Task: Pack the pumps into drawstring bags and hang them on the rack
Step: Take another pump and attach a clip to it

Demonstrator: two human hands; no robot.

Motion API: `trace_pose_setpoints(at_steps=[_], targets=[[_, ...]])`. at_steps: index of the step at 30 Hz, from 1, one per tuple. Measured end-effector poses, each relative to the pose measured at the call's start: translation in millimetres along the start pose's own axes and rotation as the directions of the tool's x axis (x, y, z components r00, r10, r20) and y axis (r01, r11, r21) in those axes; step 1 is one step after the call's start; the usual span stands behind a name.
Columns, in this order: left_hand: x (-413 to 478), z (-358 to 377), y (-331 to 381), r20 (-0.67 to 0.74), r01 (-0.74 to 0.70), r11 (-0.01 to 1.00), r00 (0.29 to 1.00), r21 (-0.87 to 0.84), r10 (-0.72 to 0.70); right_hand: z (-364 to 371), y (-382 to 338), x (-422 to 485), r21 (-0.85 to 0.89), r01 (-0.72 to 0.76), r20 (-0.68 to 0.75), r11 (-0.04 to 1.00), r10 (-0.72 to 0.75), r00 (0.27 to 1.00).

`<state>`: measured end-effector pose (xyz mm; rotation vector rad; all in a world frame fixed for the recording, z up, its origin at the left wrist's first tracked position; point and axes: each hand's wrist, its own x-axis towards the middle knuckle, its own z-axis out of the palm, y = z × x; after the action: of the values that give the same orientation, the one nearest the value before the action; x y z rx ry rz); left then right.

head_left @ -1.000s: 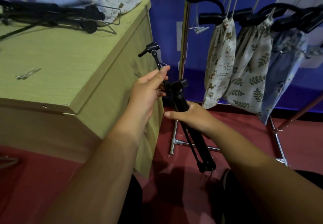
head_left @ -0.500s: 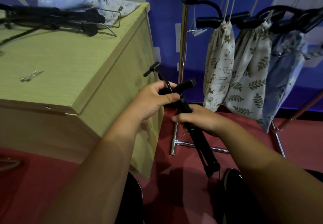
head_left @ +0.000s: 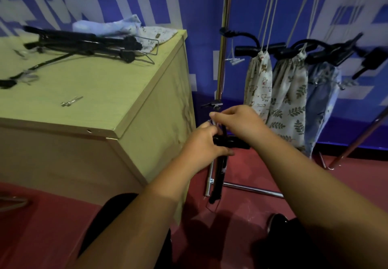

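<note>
A black hand pump [head_left: 219,176] hangs upright in front of me, its foot near the floor. My left hand [head_left: 202,145] grips its top by the crossbar handle. Just above, my right hand [head_left: 238,121] pinches the thin hose and a pale cord at the pump's head. Three filled drawstring bags [head_left: 287,102] hang from black hooks on the metal rack [head_left: 223,37] to the right. More black pumps [head_left: 84,41] and folded empty bags [head_left: 117,26] lie at the back of the wooden cabinet.
The wooden cabinet [head_left: 134,109] stands close on the left, with small metal needles [head_left: 70,101] on top. The rack's chrome base bar [head_left: 252,189] runs along the red floor. A blue printed wall stands behind. My legs are at the bottom.
My right hand left the pump's barrel and rose to its head, where it now pinches the hose. My left hand shifted down onto the crossbar handle. The pump now hangs more upright.
</note>
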<state>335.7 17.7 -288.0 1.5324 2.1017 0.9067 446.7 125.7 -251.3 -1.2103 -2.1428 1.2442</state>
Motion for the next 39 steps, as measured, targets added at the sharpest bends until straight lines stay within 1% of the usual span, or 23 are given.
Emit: trace_pose_setpoints(at_steps=[2,6,10,12,14,16,18,20,21,23,26,28,29,30,32,37,39], targets=[[-4.2,-0.7,6.2,-0.005,0.007,1.0,1.0,-0.001,-0.007,2.4,-11.3,-5.9,0.005,0.022,-0.047,1.0,-0.022,0.999],[-20.5,-13.4,15.3,-0.05,0.009,1.0,0.999,-0.026,-0.011,-0.8,-36.4,-23.6,0.121,0.023,-0.095,0.992,-0.012,0.995],[-37.3,-40.3,21.8,-0.103,-0.032,0.997,0.994,-0.066,0.025,-4.9,-68.1,-42.9,0.349,0.055,-0.079,0.935,-0.03,0.996],[-43.3,-56.6,24.9,-0.144,-0.03,0.992,0.989,-0.125,0.011,-8.2,-86.5,-49.3,0.388,0.087,-0.084,0.918,-0.059,0.995],[-49.6,-76.8,30.2,-0.173,-0.041,0.982,0.985,-0.185,0.009,-10.1,-106.7,-53.1,0.334,0.152,-0.119,0.93,-0.118,0.986],[-58.4,-104.1,39.1,-0.219,-0.056,0.975,0.976,-0.214,0.008,-9.7,-127.5,-54.8,0.236,0.203,-0.15,0.95,-0.17,0.974],[-66.9,-135.9,46.8,-0.308,-0.064,0.976,0.951,-0.21,-0.004,-8.6,-148.8,-56.4,0.103,0.244,-0.169,0.964,-0.225,0.96],[-73.7,-169.3,44.0,-0.418,-0.045,0.983,0.908,-0.178,-0.034,-7.2,-169.7,-58.4,-0.014,0.288,-0.184,0.958,-0.285,0.941],[-76.8,-185.7,39.3,-0.462,-0.017,0.983,0.884,-0.182,-0.07,-6.2,-179.2,-59.6,-0.042,0.305,-0.186,0.951,-0.308,0.933],[-79.0,-216.1,21.6,-0.538,0.056,0.978,0.828,-0.199,-0.156,-3.0,-195.5,-60.1,-0.045,0.33,-0.184,0.943,-0.332,0.925],[-83.9,-254.3,-11.2,-0.655,0.227,0.964,0.709,-0.138,-0.261,8.1,-214.5,-60.5,-0.076,0.332,-0.177,0.94,-0.341,0.923],[-87.5,-271.8,-32.8,-0.691,0.352,0.93,0.647,-0.104,-0.322,16.4,-223.1,-62.1,-0.126,0.33,-0.144,0.936,-0.346,0.927],[-88.2,-277.8,-42.5,-0.691,0.405,0.912,0.639,-0.069,-0.337,20.0,-226.1,-63.3,-0.139,0.333,-0.122,0.933,-0.35,0.929],[-88.9,-283.3,-50.4,-0.682,0.448,0.893,0.645,-0.029,-0.346,23.5,-229.1,-64.7,-0.143,0.338,-0.095,0.93,-0.352,0.931],[-89.1,-290.2,-60.2,-0.655,0.484,0.874,0.678,0.054,-0.335,30.2,-232.1,-67.7,-0.144,0.345,-0.05,0.927,-0.355,0.934],[-86.8,-295.2,-61.8,-0.585,0.449,0.87,0.769,0.206,-0.258,45.2,-231.3,-69.2,-0.154,0.368,0.008,0.917,-0.372,0.928],[-85.4,-293.1,-59.1,-0.572,0.46,0.847,0.782,0.265,-0.247,49.8,-229.5,-68.4,-0.162,0.373,0.028,0.913,-0.374,0.927]])
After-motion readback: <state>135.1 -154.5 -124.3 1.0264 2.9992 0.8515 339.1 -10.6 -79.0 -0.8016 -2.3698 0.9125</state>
